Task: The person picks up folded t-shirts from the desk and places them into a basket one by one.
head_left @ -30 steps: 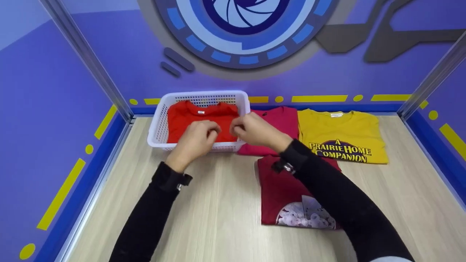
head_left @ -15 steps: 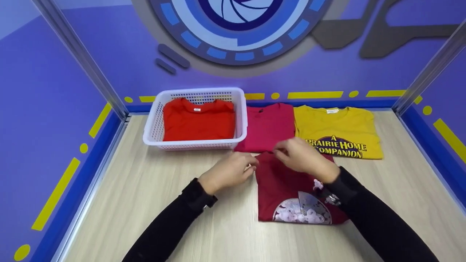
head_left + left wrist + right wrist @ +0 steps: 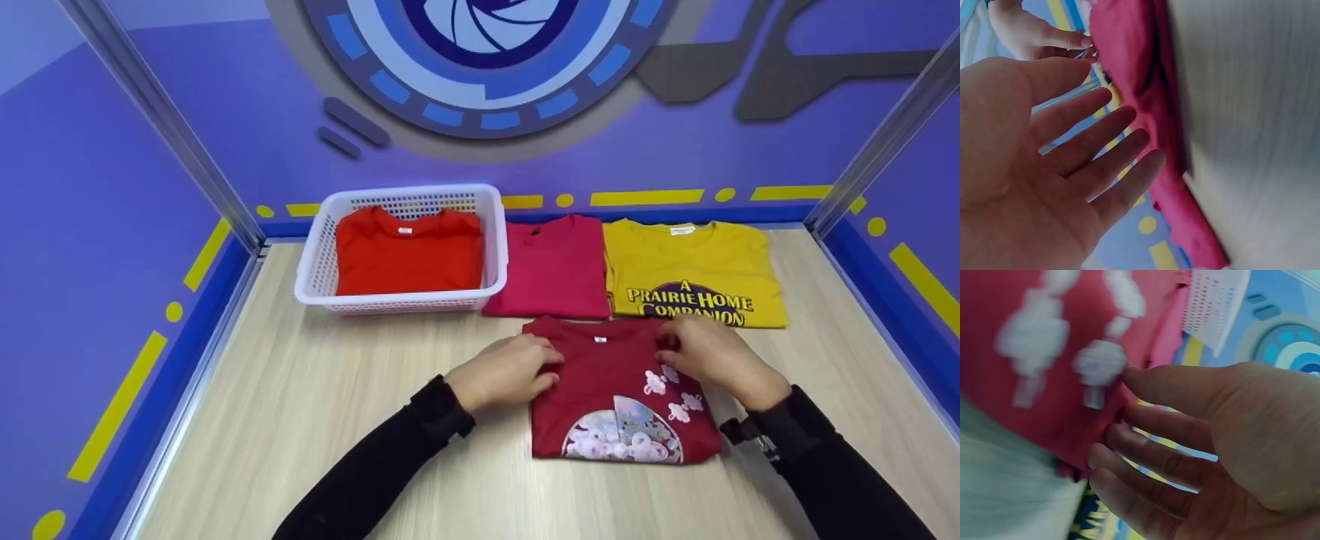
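A folded dark red T-shirt [image 3: 592, 375] with a round print of pink and white figures lies flat on the table, its neck label facing up. My left hand [image 3: 510, 373] is at the shirt's left edge. In the left wrist view that left hand [image 3: 1072, 152] has its fingers extended and spread, holding nothing. At the shirt's upper right edge is my right hand [image 3: 716, 360]. Seen from the right wrist, this right hand [image 3: 1207, 444] has its thumb at the top of the fabric and loosely bent fingers along the edge, without a visible grip.
A white plastic basket [image 3: 405, 300] holding a folded red-orange T-shirt [image 3: 420, 259] stands at the back left. Beside it lie a folded pink T-shirt [image 3: 555, 270] and a folded yellow T-shirt [image 3: 690, 262] with lettering. Blue-purple panels [image 3: 420, 165] wall in the table.
Both hands have come away from the basket, moving right and towards the person, to the dark red shirt's two sides. The red-orange shirt stays in the basket.
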Motion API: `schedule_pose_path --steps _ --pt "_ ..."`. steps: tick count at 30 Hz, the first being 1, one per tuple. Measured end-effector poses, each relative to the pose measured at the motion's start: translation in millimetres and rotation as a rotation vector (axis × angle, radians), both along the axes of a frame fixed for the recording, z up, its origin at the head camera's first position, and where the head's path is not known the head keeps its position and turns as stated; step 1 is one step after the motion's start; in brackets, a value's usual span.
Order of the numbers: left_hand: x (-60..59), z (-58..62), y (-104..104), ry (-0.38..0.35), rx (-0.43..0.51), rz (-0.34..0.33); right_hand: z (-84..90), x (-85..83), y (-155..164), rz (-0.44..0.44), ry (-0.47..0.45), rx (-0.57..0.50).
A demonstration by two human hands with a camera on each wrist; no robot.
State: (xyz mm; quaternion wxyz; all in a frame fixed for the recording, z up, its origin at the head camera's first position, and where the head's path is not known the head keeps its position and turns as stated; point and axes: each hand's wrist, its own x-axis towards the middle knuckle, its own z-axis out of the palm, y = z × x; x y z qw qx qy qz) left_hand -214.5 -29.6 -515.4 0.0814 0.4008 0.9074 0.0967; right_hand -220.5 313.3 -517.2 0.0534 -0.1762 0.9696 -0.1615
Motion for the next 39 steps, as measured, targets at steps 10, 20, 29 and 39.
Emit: schedule_pose_path --steps 10,20,29,39 --pt "1.8 -17.2 9.8 0.138 -0.026 0.029 -14.2 5.7 -4.9 0.024 0.076 0.036" --pt "-1.0 -13.7 -11.3 0.13 0.015 0.058 -18.9 0.5 -26.0 0.03 0.101 0.013" --pt "8.7 -14.9 -39.6 0.096 0.099 0.106 -25.8 -0.1 -51.8 0.066 0.148 -0.001" --pt "6.6 -15.2 -64.1 0.077 0.151 0.171 -23.6 1.7 -79.5 0.057 0.168 -0.014"
